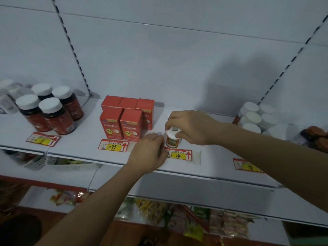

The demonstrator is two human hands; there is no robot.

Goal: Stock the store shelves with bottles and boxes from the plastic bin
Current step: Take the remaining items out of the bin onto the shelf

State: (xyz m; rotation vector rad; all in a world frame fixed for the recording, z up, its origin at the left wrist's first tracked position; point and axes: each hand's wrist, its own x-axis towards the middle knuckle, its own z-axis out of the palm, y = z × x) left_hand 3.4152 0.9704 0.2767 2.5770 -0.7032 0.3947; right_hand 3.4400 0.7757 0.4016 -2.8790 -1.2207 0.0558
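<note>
White store shelf (85,153) already carries dark bottles (51,110), red boxes (124,118) and white-capped bottles (255,116). Above the 198 price tag (179,154), the right hand (191,126) grips a small bottle (173,139) by its cap, standing on the shelf; the left hand (150,153), fingers curled, rests beside it, its contents hidden. That spot looks barely filled, and the bin is out of view, so remaining stock is unknown.

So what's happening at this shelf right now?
A person is stocking a white store shelf. The right hand grips the white cap of a small bottle standing just behind the 198 price tag. The left hand rests beside it at the shelf's front edge, fingers curled; whether it holds anything is unclear. Red boxes and dark white-capped bottles already stand further left.
</note>
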